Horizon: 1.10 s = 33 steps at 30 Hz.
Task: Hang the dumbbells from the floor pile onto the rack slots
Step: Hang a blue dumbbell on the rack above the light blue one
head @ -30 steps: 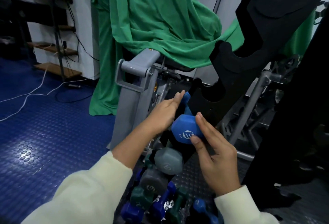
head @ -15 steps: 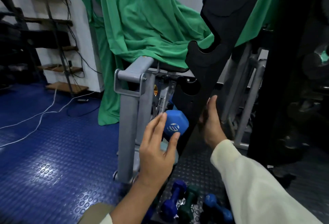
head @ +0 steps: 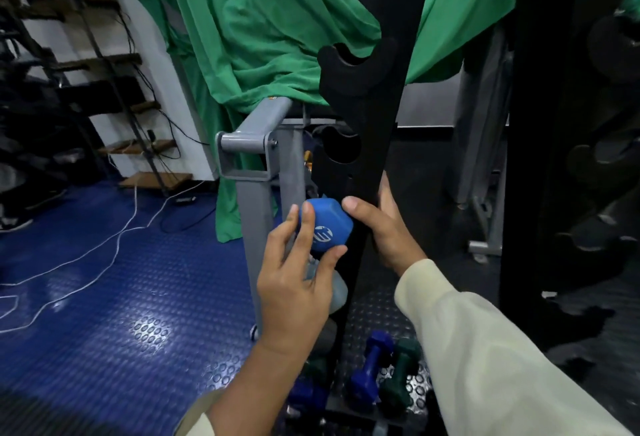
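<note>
A light blue dumbbell (head: 327, 228) with a white logo on its hexagonal end sits low against the black slotted rack (head: 367, 96). My left hand (head: 294, 280) cups that end from below, fingers and thumb on it. My right hand (head: 381, 224) grips the rack's upright edge, its thumb touching the dumbbell's end. Two open slots show higher on the rack. A grey dumbbell (head: 337, 292) hangs just under the blue one, mostly behind my left hand. On the floor lie a dark blue dumbbell (head: 369, 370) and a dark green dumbbell (head: 398, 376).
A grey metal machine frame (head: 256, 172) stands directly left of the rack, draped in green cloth (head: 270, 27). White cables (head: 104, 248) trail over the blue studded floor. Wooden steps (head: 138, 148) rise at the far left. Dark equipment (head: 588, 176) stands to the right.
My right hand has shifted from beside the rack to gripping its edge, thumb now against the blue dumbbell. My left hand stays on the dumbbell's end. The view has moved closer.
</note>
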Available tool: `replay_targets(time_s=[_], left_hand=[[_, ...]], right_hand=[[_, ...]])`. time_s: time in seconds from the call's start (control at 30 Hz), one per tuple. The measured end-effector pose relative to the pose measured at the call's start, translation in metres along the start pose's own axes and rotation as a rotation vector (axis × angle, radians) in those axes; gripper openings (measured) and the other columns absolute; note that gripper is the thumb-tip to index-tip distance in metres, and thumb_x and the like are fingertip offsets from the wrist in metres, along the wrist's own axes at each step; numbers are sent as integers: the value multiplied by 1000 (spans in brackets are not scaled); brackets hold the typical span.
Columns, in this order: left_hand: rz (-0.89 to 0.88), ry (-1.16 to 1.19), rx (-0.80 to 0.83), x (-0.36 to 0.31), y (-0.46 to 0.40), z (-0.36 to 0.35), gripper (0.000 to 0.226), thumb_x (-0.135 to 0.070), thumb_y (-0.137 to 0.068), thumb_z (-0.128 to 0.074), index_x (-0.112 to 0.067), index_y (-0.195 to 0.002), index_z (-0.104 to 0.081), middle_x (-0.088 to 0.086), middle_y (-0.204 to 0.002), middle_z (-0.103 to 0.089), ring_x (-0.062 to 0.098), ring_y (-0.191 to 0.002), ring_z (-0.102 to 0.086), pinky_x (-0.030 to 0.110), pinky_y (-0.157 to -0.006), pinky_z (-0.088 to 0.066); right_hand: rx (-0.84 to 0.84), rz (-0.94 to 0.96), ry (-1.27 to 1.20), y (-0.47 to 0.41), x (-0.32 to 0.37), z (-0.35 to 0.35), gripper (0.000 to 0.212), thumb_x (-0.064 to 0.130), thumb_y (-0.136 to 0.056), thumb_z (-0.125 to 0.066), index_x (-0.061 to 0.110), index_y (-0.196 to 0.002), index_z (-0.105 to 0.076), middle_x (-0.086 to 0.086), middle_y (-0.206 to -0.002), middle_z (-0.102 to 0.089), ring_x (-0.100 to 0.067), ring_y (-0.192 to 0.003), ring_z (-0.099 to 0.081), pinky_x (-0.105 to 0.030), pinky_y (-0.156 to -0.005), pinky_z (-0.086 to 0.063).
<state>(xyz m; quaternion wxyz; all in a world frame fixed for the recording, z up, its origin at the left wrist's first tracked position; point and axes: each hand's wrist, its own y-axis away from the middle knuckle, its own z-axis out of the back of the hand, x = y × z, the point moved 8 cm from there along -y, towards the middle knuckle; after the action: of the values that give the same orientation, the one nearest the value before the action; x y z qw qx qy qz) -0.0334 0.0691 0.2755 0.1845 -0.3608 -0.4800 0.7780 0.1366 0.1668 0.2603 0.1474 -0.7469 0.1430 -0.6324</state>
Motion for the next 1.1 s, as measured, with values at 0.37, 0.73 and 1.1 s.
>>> replay_targets(time_s=[0.37, 0.73, 1.1], left_hand=[[-233, -48, 76, 1, -16, 7, 66, -23, -81, -88, 0, -137, -62, 18, -126, -64, 16, -121, -61, 18, -113, -42], [-195, -22, 107, 2, -15, 8, 68, -32, -87, -81, -12, -146, -55, 14, -134, -61, 16, -125, -59, 13, -112, -39], [60, -34, 393, -7, 35, -1, 84, -32, -101, -64, -36, -165, -10, -14, -173, 6, 11, -154, -20, 45, -113, -46]], right_hand=[[-68, 29, -94, 2, -13, -2, 76, 37, -80, -78, 17, -146, -49, -15, -137, -66, -34, -127, -64, -56, -111, -48], [-24, -69, -20, 18, 2, -4, 78, 48, -83, -76, 28, -151, -46, 0, -139, -67, -15, -128, -65, -31, -104, -52], [-144, -208, 317, 85, -18, 17, 89, 78, -87, -60, 33, -160, -36, 12, -153, -51, -3, -136, -49, -30, -116, -39]])
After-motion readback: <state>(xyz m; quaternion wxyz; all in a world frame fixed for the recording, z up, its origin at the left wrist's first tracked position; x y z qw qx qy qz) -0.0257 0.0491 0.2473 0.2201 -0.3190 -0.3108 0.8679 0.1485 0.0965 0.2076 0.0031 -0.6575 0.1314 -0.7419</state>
